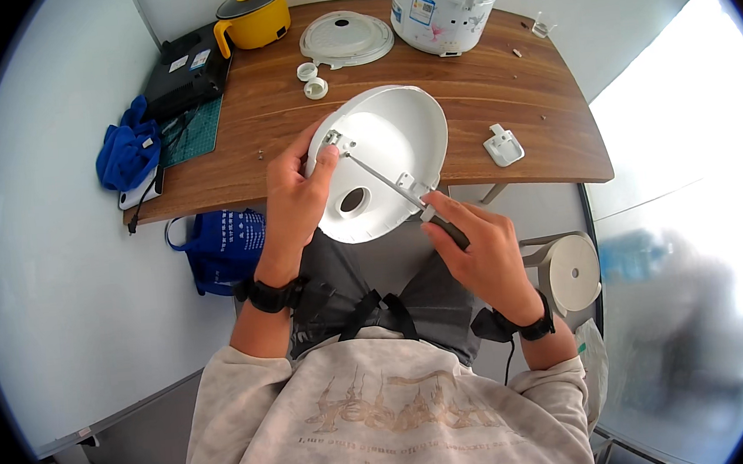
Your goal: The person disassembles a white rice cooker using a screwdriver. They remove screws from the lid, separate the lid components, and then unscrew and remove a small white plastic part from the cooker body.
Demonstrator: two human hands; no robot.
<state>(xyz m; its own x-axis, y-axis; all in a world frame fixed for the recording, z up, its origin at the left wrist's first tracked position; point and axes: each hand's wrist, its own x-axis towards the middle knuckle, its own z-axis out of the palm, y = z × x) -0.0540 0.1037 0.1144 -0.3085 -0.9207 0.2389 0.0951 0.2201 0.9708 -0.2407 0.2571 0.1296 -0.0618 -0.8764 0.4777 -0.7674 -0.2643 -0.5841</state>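
Note:
A round white plastic lid cover [407, 129], hollow side toward me, is tilted over the table's near edge. My left hand [296, 185] grips its left rim, thumb on the inside beside a small bracket [335, 139]. In my right hand [484, 245] is a screwdriver [376, 176] with a dark handle and a long metal shaft. The shaft crosses the inside of the cover, and its tip is at the bracket by my left thumb. Whether the tip sits in a screw is too small to tell. A round hole [353, 201] shows low in the cover.
On the wooden table [269, 144] stand a white rice cooker body [442, 19], a round white lid part [346, 38] and a yellow pot [255, 21]. Small white caps [315, 88] and a white plastic piece [504, 146] lie nearer. A black case [189, 72] and blue cloth [128, 151] are left; a stool [569, 273] stands right.

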